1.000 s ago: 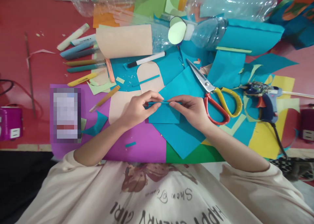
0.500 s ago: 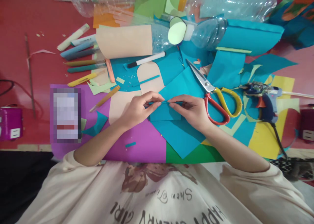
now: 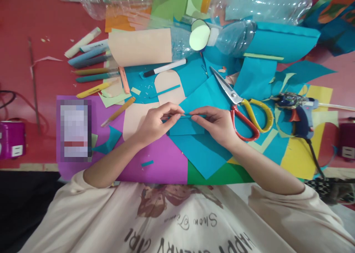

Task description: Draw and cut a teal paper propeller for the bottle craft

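Observation:
My left hand (image 3: 155, 123) and my right hand (image 3: 217, 123) both pinch the top edge of a small teal paper piece (image 3: 186, 127), folded or rolled along that edge. The piece hangs just above a larger teal sheet (image 3: 203, 153) lying over purple paper (image 3: 155, 160) and green paper (image 3: 222, 175). Fingertips of the two hands nearly meet at the fold.
Red-and-yellow scissors (image 3: 241, 105) lie right of my right hand, a glue gun (image 3: 298, 110) beyond them. Markers (image 3: 88, 66) and a black-tipped pen (image 3: 165, 67) sit at the back left. Clear plastic bottles (image 3: 249, 9), peach card (image 3: 140, 46) and paper scraps crowd the far side.
The teal piece has got shorter as its top edge was turned over between the fingers. Both hands stay in nearly the same place.

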The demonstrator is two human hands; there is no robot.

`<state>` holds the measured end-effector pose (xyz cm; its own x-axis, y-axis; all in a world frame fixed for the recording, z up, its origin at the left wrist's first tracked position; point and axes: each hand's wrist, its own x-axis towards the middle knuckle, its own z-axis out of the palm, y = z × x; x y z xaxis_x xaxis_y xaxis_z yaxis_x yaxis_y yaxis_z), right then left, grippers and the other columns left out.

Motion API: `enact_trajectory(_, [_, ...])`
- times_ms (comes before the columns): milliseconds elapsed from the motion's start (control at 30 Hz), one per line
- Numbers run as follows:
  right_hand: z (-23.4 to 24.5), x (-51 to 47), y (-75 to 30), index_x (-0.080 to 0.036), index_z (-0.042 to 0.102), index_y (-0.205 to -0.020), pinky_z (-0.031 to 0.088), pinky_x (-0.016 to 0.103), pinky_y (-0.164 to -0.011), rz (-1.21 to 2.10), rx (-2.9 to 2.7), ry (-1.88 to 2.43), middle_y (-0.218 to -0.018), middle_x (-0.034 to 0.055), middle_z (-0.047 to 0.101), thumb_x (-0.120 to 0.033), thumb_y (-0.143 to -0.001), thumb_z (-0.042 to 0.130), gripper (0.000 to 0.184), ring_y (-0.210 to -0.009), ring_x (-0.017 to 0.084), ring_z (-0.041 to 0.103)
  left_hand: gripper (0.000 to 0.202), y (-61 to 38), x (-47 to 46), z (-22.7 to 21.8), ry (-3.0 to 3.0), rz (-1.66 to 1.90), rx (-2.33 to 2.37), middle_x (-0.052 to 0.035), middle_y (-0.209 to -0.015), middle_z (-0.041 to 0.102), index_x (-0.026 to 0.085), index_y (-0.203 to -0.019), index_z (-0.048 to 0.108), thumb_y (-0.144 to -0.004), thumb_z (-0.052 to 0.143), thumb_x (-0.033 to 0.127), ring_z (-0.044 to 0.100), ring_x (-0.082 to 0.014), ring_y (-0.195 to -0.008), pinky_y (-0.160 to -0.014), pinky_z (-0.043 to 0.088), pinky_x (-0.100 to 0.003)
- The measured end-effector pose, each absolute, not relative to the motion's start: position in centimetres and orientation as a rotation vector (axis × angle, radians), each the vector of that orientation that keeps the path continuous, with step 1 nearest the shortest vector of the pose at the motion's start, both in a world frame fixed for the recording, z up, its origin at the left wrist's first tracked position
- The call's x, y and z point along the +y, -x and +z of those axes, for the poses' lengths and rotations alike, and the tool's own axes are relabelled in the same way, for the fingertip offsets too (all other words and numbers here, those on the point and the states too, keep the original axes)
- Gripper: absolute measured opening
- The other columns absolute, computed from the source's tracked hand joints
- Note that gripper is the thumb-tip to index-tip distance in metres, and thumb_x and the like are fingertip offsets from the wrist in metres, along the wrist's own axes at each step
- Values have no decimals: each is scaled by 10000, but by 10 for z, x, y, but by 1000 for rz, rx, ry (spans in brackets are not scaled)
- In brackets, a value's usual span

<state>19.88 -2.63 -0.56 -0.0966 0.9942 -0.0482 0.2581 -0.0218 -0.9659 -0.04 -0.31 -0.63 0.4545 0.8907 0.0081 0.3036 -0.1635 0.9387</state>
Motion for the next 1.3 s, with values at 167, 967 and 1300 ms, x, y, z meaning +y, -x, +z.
enact_trajectory(167, [-8, -27, -199, -186, 741, -861, 431, 258, -497, 1230, -1424, 1369, -833, 53, 767, -413, -768, 729, 246, -633, 142, 653, 155, 0, -3, -4, -1660, 699, 1058, -35, -951, 734, 190, -957, 658, -878, 582, 299, 694, -134, -872, -754, 567, -210])
enact_trajectory(967, [-1, -33, -185, -208, 366, -460, 280, 230, -386, 1379, -1159, 1397, -437, -73, 308, -647, -692, 700, 598, -422, 56, 263, 329, -5, -16, -13, -1828, 806, 804, -29, -1003, 576, 231, -1119, 524, -864, 637, 406, 643, -108, -813, -725, 585, -230])
enact_trajectory(1300, [-2, -31, -189, -182, 717, -703, 499, 258, -553, 1599, -1109, 1302, -702, 25, 714, -615, -704, 715, 433, -573, 123, 584, 1071, 0, -5, -23, -2250, 709, 589, -161, -1553, 306, 355, -1522, -80, -785, 668, 571, 341, -318, -1434, -1114, 401, -503])
